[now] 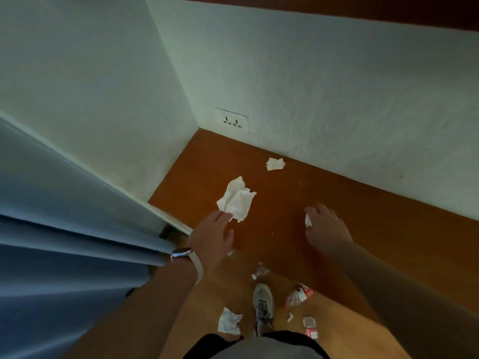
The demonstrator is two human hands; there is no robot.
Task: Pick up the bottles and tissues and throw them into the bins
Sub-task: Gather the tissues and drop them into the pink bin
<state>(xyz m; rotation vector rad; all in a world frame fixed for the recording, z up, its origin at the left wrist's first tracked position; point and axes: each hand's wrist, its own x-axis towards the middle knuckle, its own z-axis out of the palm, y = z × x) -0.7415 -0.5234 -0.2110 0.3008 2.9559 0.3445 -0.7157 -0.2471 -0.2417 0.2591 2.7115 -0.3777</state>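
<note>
the left hand [213, 234] is loose and holds nothing, its fingertips at the near edge of the big tissue [237, 198]. the right hand [328, 228] curls around a small tissue [308, 220]. a crushed bottle [298, 295] lies beside the shoe [263, 304].

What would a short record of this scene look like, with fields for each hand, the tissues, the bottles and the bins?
left hand: open, fingertips at the edge of the large tissue
right hand: fingers curled round a small white wad
other tissues: far tissue near the wall; near tissue beside the shoe
bottles: crushed bottle and smaller bottle, both on the floor by the shoe
bins: not in view
</note>
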